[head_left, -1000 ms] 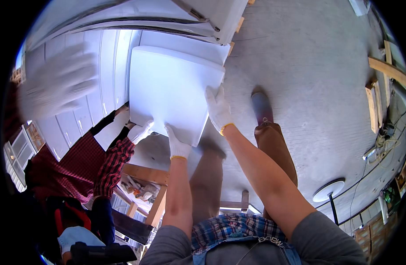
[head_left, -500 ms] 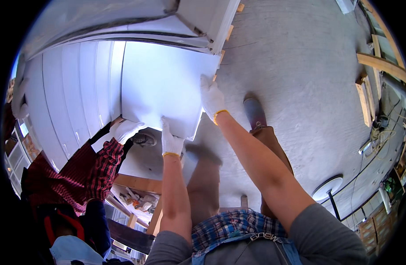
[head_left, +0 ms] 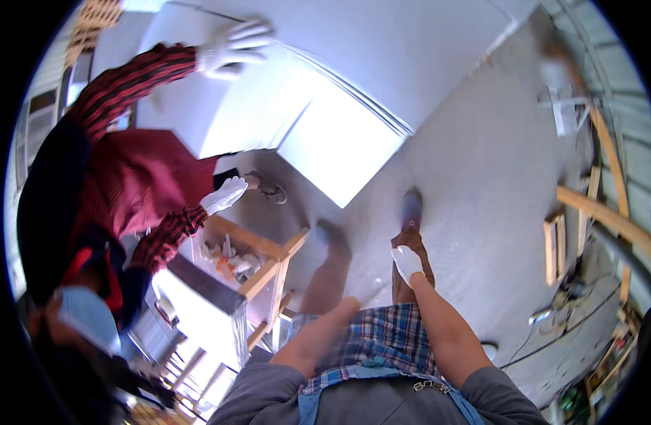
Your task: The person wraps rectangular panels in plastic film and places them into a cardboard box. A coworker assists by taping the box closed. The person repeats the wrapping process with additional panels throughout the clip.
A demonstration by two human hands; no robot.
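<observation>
Grip: right hand (head_left: 407, 263) empty, left hand (head_left: 371, 292) blurred, cannot tell | white panel (head_left: 339, 152) long axis upper-left to lower-right

the right hand (head_left: 407, 263) lay low against the person's own thigh, with the person's shoe (head_left: 412, 210) just ahead of it on the floor (head_left: 495, 156). the left hand (head_left: 371, 292) hung just left of it, blurred. well ahead and to the left of both, a large flat panel (head_left: 339, 152) stood on the floor. far to the left a co-worker's hand (head_left: 225, 195) was beside the panel's lower edge and another co-worker's hand (head_left: 233, 46) rested on its top. a wooden frame (head_left: 272, 265) stood left of the left hand.
</observation>
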